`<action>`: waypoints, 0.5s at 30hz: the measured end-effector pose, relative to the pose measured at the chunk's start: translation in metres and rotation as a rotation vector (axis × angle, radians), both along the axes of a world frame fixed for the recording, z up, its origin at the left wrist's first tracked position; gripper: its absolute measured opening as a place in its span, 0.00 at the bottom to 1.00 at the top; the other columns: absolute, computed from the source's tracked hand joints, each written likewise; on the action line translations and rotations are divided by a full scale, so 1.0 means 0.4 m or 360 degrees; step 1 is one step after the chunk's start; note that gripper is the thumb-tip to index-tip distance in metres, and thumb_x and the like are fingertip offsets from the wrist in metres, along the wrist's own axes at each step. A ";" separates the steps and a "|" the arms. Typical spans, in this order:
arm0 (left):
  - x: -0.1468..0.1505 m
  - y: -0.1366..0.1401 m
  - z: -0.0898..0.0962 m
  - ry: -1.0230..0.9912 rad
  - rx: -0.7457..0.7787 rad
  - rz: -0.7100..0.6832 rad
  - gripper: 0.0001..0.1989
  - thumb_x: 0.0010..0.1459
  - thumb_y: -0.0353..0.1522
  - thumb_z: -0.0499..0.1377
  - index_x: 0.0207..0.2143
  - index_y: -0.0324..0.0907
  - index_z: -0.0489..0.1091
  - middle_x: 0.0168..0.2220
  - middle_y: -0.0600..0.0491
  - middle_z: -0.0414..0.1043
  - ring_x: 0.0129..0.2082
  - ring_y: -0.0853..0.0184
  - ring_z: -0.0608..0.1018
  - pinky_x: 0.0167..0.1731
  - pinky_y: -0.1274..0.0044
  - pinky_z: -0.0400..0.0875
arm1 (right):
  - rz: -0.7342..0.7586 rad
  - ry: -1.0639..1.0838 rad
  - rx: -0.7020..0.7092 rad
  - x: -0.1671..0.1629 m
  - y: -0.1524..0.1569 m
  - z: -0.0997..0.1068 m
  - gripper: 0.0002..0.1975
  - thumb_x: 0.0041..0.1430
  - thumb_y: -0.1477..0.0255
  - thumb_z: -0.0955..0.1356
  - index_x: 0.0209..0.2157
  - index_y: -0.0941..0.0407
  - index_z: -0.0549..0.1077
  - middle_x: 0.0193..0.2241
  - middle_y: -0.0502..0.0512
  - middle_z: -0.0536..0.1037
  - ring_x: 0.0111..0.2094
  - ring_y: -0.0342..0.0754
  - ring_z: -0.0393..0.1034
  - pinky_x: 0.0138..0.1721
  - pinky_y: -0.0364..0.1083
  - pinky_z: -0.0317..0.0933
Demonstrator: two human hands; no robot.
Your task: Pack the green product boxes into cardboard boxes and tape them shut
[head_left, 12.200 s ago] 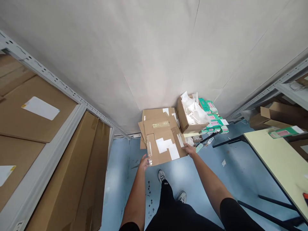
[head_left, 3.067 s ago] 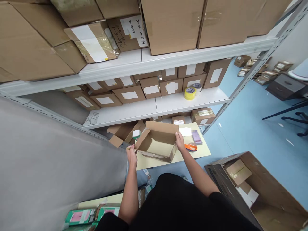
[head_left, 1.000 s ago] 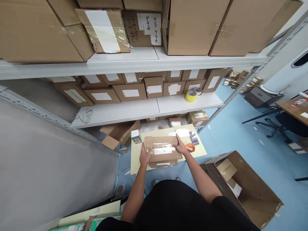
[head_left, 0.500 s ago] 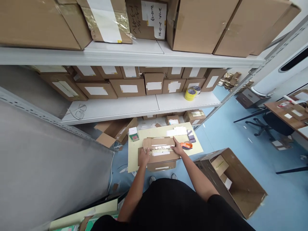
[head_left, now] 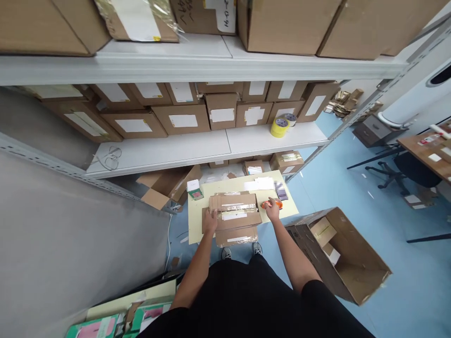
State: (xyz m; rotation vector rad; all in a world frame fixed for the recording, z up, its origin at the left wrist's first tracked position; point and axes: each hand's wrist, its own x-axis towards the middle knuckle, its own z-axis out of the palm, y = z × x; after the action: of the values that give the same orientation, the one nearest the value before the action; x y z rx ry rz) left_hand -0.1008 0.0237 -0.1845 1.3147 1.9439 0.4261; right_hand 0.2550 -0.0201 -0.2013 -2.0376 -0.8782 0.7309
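A taped cardboard box (head_left: 243,219) with a white label lies on the pale yellow tabletop (head_left: 197,232), its clear tape shining along the top. My left hand (head_left: 210,221) grips the box at its left end. To the right of it, my right hand (head_left: 272,211) has its fingers closed over an orange tool (head_left: 278,204) on the tabletop; the fingers cover part of it, and its exact kind is unclear. Below the taped box, toward me, shows another flat cardboard piece (head_left: 237,236) with a label strip.
A small green-and-white box (head_left: 194,189) and white papers (head_left: 259,184) lie at the table's back. Beyond rises a shelf (head_left: 169,152) with labelled boxes and yellow tape rolls (head_left: 279,127). A large open carton (head_left: 366,277) stands right, another open carton (head_left: 165,185) left.
My right hand has let go of the box's right end and moved right onto the orange tool. My left hand stays on the box. The view has shifted slightly.
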 end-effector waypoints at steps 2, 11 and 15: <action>0.003 0.000 0.001 -0.0030 0.0062 -0.0015 0.33 0.67 0.53 0.47 0.66 0.45 0.60 0.59 0.40 0.74 0.56 0.49 0.78 0.55 0.63 0.69 | 0.0029 -0.0037 0.0037 0.052 -0.012 -0.008 0.30 0.53 0.60 0.66 0.57 0.57 0.74 0.54 0.65 0.78 0.57 0.63 0.71 0.64 0.62 0.59; 0.024 0.005 -0.005 0.0180 -0.0014 0.0138 0.32 0.67 0.54 0.46 0.63 0.47 0.66 0.58 0.42 0.76 0.57 0.48 0.77 0.56 0.61 0.69 | 0.0662 -0.0309 -0.0596 0.260 -0.001 -0.067 0.22 0.54 0.74 0.70 0.52 0.52 0.76 0.50 0.58 0.81 0.51 0.56 0.76 0.53 0.50 0.66; 0.037 0.007 -0.019 0.0262 -0.0005 0.0153 0.27 0.70 0.51 0.45 0.59 0.46 0.67 0.58 0.43 0.76 0.57 0.50 0.77 0.55 0.64 0.70 | 0.0886 -0.0394 -0.0754 0.290 0.013 -0.113 0.23 0.54 0.77 0.72 0.53 0.58 0.76 0.47 0.64 0.82 0.48 0.58 0.77 0.48 0.49 0.66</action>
State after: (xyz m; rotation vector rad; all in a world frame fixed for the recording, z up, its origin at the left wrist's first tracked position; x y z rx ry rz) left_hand -0.0859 0.0267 -0.1922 1.2927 2.1495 0.3709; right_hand 0.3710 -0.0150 -0.2465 -2.3486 -1.5731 1.0795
